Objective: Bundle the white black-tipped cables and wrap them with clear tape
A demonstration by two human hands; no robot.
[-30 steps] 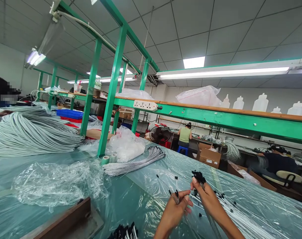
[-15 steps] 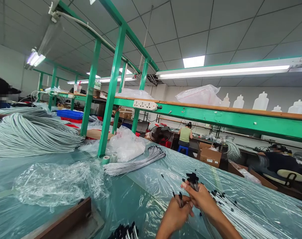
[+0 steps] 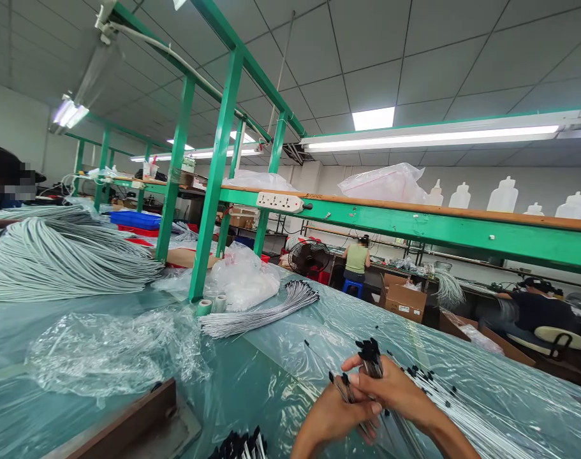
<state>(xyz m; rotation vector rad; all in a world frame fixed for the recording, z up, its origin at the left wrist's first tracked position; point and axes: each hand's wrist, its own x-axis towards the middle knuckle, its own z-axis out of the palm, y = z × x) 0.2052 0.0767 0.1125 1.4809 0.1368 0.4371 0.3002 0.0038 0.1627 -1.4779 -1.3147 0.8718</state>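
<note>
My right hand (image 3: pixel 388 382) is closed round a bundle of thin cables (image 3: pixel 372 363) whose black ends stick up above the fingers. Close beside it, to its left, my left hand (image 3: pixel 340 411) grips a few cables (image 3: pixel 346 389) with black tips. The hands touch or nearly touch, and the left fingers are partly hidden. One cable with a black tip (image 3: pixel 307 343) slants out to the left. On the table to the right lies a spread of white cables (image 3: pixel 462 401) with black ends. Another group of black-tipped cables (image 3: pixel 240 443) shows at the bottom edge.
A plastic-covered table (image 3: pixel 271 363) carries a cable bundle (image 3: pixel 266 312), crumpled clear plastic (image 3: pixel 113 354) and a brown metal piece (image 3: pixel 127 421). Large cable coils (image 3: pixel 70 258) lie at left near a person. A green post (image 3: pixel 216 178) rises from the table, and a shelf (image 3: pixel 414 223) spans above.
My left hand has turned and shifted slightly, its fingers now lower beside the right hand. The right fingers have loosened a little round the bundle. The slanting cable tip has moved slightly left.
</note>
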